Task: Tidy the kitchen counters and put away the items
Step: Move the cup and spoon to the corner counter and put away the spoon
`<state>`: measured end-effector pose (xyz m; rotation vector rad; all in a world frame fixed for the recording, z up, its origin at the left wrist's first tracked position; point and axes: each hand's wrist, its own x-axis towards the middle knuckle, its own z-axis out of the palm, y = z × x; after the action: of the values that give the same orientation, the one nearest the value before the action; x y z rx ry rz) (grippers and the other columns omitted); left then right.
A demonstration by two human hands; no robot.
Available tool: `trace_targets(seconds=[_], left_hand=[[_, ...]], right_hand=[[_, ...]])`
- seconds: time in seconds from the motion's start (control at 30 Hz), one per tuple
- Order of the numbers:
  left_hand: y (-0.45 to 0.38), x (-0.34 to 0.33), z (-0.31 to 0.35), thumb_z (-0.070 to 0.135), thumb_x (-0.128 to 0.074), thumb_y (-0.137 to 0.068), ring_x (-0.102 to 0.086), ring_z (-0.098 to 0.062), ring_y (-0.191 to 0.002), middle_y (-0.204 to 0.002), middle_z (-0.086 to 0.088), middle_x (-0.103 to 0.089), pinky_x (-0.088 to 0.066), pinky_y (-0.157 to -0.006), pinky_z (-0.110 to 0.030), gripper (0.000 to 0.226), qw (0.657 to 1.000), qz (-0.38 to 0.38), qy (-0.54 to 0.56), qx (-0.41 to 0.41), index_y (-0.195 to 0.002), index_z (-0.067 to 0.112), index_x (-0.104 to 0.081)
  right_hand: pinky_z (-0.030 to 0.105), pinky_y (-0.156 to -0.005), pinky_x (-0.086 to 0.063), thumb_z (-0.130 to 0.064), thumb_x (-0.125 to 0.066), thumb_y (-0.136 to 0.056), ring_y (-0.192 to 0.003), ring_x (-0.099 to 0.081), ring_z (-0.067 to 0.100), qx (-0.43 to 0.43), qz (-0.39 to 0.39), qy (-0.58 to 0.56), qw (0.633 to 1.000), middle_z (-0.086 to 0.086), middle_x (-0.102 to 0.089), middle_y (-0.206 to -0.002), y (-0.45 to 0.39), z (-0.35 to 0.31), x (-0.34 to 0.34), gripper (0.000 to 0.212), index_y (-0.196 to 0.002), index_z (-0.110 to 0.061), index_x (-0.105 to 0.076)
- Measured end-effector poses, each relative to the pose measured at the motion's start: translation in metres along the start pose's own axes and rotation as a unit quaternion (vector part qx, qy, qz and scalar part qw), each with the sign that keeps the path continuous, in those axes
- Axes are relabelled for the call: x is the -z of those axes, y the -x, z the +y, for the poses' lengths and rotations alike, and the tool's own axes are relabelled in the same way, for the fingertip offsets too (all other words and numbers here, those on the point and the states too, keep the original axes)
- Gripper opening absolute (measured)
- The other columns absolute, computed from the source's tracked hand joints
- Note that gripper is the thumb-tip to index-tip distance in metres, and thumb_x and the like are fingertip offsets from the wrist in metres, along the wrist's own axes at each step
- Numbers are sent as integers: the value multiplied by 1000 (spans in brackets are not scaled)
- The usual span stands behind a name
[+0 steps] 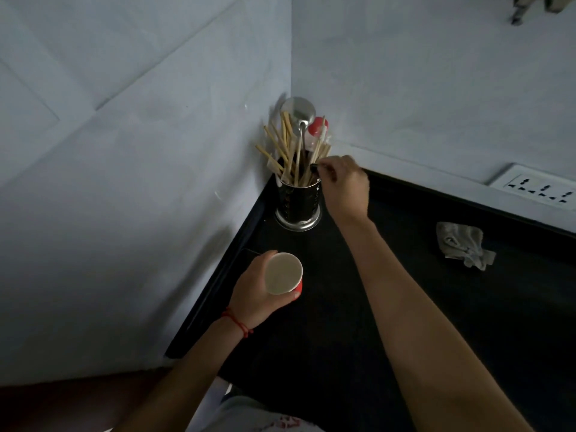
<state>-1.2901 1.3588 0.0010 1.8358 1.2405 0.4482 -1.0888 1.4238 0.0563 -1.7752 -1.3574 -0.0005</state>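
Observation:
A perforated metal utensil holder (pixel 298 207) stands in the corner of the black counter (pixel 405 291). It holds several wooden chopsticks (pixel 285 148), a steel ladle (pixel 298 112) and something with a red cap (pixel 317 125). My right hand (pixel 343 188) is at the holder's rim, its fingers pinching a small dark object (pixel 314 166) over the opening. My left hand (pixel 258 289) grips a red paper cup (pixel 283 273) with a white inside, held above the counter's left edge; the cup looks empty.
A crumpled grey cloth (pixel 463 249) lies on the counter to the right. A white wall socket strip (pixel 542 188) sits on the back wall above the counter. White walls meet in the corner behind the holder.

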Motion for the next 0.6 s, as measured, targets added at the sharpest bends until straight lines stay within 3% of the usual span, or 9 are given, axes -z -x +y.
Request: trace_targets(seconds=[0.1, 0.23, 0.33, 0.47, 0.6], left_hand=[[-2, -1, 0, 63, -61, -49, -47, -6, -109, -125, 6, -50, -38, -86, -17, 94, 1000, 0, 1, 1, -130, 21, -40], [-11, -2, 5, 61, -63, -47, -48, -8, -109, -126, 3, -51, -40, -88, -20, 95, 1000, 3, 4, 6, -130, 20, -41], [-22, -8, 11, 58, -68, -48, -54, -11, -109, -123, 2, -55, -42, -85, -15, 92, 1000, 10, 21, -1, -127, 18, -46], [-47, -23, 28, 30, -82, -62, -50, -8, -110, -127, 0, -52, -39, -86, -15, 80, 999, -15, 11, -46, -130, 19, -42], [-88, -52, 52, 31, -80, -64, -51, -17, -114, -127, -6, -51, -44, -94, -28, 81, 995, -26, -28, -94, -131, 14, -40]], right_hand=[[32, -75, -56, -12, -54, -90, -84, -64, 19, -5, -72, -13, 997, 10, -66, -103, 10, 1, -13, 21, -107, -8, -66], [27, -75, -53, -17, -54, -90, -95, -62, 16, -33, -52, 2, 998, 8, -61, -117, 32, 18, -8, 33, -123, -12, -57], [31, -93, -48, -23, -52, -91, -116, -54, 17, -123, -54, 46, 990, 7, -54, -130, 69, 52, 4, 39, -129, -14, -50], [42, -116, -25, -32, -47, -93, -142, -23, 21, -273, -143, 163, 937, 7, -29, -152, 119, 94, 14, 51, -140, -17, -35], [39, -120, -7, -38, -39, -95, -146, -2, 21, -308, -225, 208, 901, 7, -8, -158, 151, 117, 16, 57, -145, -17, -22]])
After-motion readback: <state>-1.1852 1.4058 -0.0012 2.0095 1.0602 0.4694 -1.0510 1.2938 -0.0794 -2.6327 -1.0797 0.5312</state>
